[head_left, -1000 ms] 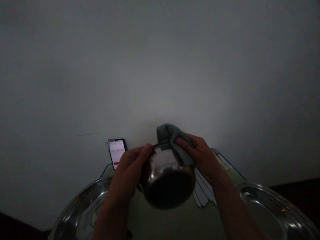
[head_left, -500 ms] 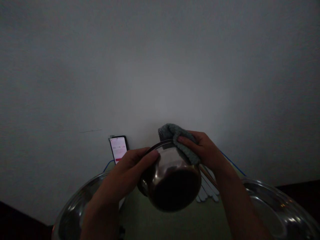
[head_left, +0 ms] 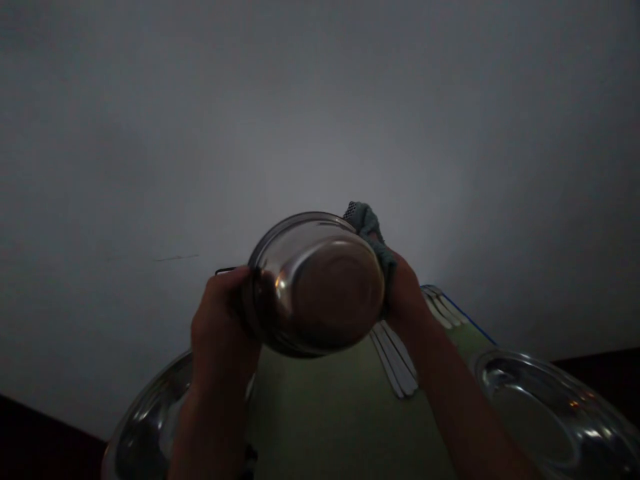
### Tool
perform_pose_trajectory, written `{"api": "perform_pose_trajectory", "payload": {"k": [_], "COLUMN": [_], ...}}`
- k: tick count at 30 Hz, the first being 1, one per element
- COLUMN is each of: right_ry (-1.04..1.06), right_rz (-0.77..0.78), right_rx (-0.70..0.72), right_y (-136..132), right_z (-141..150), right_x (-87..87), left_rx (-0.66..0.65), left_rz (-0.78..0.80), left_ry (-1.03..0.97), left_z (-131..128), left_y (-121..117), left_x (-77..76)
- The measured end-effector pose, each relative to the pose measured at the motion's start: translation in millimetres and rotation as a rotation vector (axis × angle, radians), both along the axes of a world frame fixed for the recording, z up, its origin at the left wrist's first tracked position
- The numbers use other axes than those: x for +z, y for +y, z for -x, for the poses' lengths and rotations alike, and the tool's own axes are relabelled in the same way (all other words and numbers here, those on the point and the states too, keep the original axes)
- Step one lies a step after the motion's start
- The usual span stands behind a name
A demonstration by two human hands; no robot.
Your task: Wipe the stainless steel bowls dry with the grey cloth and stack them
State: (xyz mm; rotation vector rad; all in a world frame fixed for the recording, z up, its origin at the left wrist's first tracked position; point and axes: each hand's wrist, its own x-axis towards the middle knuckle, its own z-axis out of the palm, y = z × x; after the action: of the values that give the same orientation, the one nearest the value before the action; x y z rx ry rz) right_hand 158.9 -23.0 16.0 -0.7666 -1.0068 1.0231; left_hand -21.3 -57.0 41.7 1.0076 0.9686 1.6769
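A shiny metal bowl (head_left: 320, 287) is held up in front of the wall, tilted so that its round base faces me. My left hand (head_left: 223, 327) is closed on its left rim, the fingertips hidden behind the metal. Against the bowl's right side lies a grey-green cloth (head_left: 367, 227), bunched in my closed right hand (head_left: 403, 287). Most of the right fingers are hidden by the bowl and cloth.
Large metal basins stand at the lower left (head_left: 145, 420) and lower right (head_left: 540, 407). Several pale-handled utensils (head_left: 395, 360) lie on the green tabletop (head_left: 345, 413), with more utensils (head_left: 443, 307) farther back. A wall (head_left: 320, 120) rises behind the table.
Both hands have raised the bowl and turned its base more toward me. The cloth has shifted from the upper rim to the right side. The phone is now hidden.
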Motion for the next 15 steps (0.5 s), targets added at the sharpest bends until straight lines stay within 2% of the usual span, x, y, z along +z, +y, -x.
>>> {"api": "perform_pose_trajectory", "payload": {"k": [3, 5, 7, 9, 12, 15], "right_ry": [-0.177, -0.266, -0.279, -0.213, -0.043, 0.167], "right_rz": [-0.046, -0.067, -0.07, -0.068, -0.033, 0.023], "right_rx": [0.154, 0.24, 0.258, 0.235, 0.154, 0.042], "right_y": [-4.4, -6.7, -7.0, -4.3, 3.9, 13.6], "right_z": [-20.5, -26.5, -25.5, -19.0, -3.4, 11.8], "right_x": [5.4, 5.7, 3.6, -0.2, -7.1, -13.9], "left_rx": [-0.201, -0.246, -0.236, -0.195, -0.099, 0.081], "left_rz": [0.07, 0.063, 0.039, 0.023, 0.043, 0.044], "left_ry": [0.206, 0.348, 0.402, 0.334, 0.12, -0.13], "left_z": [5.6, 1.7, -4.6, -9.0, -10.9, -13.8], "left_y": [-1.8, -3.3, -1.9, 3.8, 17.5, 29.6], "left_x": [-1.3, -1.5, -2.3, -5.0, -12.3, -18.6]}}
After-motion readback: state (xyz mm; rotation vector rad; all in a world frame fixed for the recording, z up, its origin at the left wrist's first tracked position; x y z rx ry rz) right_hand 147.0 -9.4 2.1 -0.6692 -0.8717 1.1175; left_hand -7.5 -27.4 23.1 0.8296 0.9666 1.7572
